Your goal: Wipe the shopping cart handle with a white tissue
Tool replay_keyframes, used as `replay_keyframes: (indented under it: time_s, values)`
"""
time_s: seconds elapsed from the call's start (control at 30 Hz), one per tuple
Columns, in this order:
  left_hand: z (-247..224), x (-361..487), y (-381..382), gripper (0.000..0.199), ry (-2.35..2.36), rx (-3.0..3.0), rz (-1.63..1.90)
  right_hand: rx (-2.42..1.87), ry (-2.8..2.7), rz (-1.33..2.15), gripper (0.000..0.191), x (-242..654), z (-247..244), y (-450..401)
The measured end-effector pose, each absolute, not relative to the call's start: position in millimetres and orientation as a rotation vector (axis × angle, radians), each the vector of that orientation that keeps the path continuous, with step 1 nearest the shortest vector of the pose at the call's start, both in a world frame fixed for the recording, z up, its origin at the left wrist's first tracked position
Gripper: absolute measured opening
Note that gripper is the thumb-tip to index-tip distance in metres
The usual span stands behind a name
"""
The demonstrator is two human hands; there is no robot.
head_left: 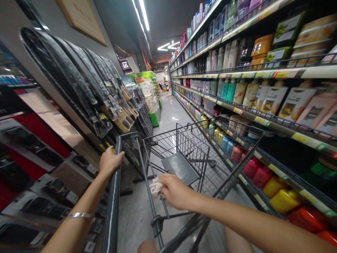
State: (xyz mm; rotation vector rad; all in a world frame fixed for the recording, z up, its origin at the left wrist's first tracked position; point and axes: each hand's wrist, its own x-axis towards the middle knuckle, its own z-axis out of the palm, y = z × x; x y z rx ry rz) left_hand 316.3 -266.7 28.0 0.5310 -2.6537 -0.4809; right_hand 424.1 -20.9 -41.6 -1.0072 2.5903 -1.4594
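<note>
While the left hand [111, 161] curls round the shopping cart's handle [113, 196], the right hand [177, 191] pinches a white cloth [156, 188] against a cart bar [150, 186].

Glossy grey floor [168, 107] runs to 12 o'clock under white lights [144, 14]; shelves [312, 72] of bottles [272, 100] span 1 to 4 o'clock; 1 framed board [83, 19] hangs at 11 o'clock.

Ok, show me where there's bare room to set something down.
The grey panel in the cart is bare, bordered by wire mesh and the right hand. Floor is open beyond the cart, between the shelves on the right and hanging packages on the left. Both those sides are crowded with goods.
</note>
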Motion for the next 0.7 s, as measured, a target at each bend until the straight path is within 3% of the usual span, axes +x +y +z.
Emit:
replay_keyframes:
  time_s: [0.07, 0.2, 0.33, 0.5, 0.6, 0.7]
  values:
    - [36.1, 324.7, -257.4, 0.055, -2.631, 0.446, -0.158, -0.965, 2.633, -1.419, 0.023, 417.0, -39.0, -22.4]
    - [50.5, 344.0, -230.7, 0.045, -2.773, 0.163, 0.301, -0.738, 2.684, -1.286, 0.022, 402.3, -31.4, -22.7]
    - [53.8, 356.5, -205.3, 0.049, -3.069, 0.261, 0.189, -0.506, 2.767, -1.086, 0.018, 391.4, -23.2, -11.5]
    - [44.3, 363.5, -181.5, 0.066, -3.181, 0.262, 0.073, -0.552, 3.062, -1.175, 0.03, 378.9, -1.8, 26.1]
    - [38.2, 367.1, -172.8, 0.059, -3.231, 0.22, 0.143, -0.492, 3.401, -1.023, 0.037, 364.6, 11.9, 57.5]
    - [34.5, 369.8, -169.3, 0.044, -3.256, 0.166, 0.222, -0.37, 3.654, -0.642, 0.036, 347.0, 13.5, 83.7]
